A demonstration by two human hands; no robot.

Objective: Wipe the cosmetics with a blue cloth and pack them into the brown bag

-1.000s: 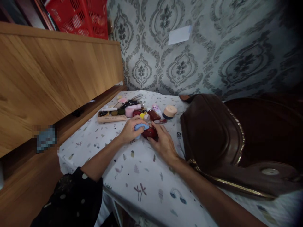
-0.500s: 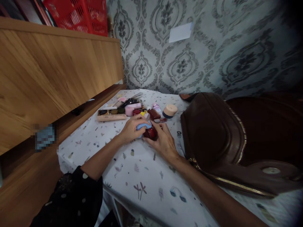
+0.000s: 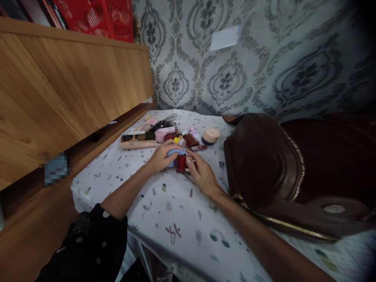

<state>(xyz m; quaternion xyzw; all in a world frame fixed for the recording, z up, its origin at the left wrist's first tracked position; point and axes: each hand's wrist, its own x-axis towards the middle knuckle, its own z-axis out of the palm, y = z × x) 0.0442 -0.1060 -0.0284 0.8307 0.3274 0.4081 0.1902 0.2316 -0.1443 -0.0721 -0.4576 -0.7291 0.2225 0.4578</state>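
Note:
My left hand (image 3: 162,156) is closed around a light blue cloth (image 3: 175,152), which it presses against a small glossy dark red case (image 3: 181,163). From the other side, my right hand (image 3: 203,172) grips the case with thumb and fingers. Part of the case is hidden by the fingers, and I cannot tell its exact kind. Just beyond the hands lie a brown-red flat bottle (image 3: 190,140), a pink jar (image 3: 160,136), a long beige box (image 3: 138,145) and several other cosmetics. A round jar with a beige lid (image 3: 210,136) stands to their right.
A large brown leather bag (image 3: 261,164) with gold zips lies on the right of the patterned white tablecloth (image 3: 173,207). On the left is a wooden cabinet (image 3: 73,78) with a red plastic basket (image 3: 102,19) on top. Damask wallpaper (image 3: 226,78) rises behind.
The dark red case has been turned in my hands, so a flat upright face of it now shows. My right fingers have shifted on it, and the blue cloth stays against it.

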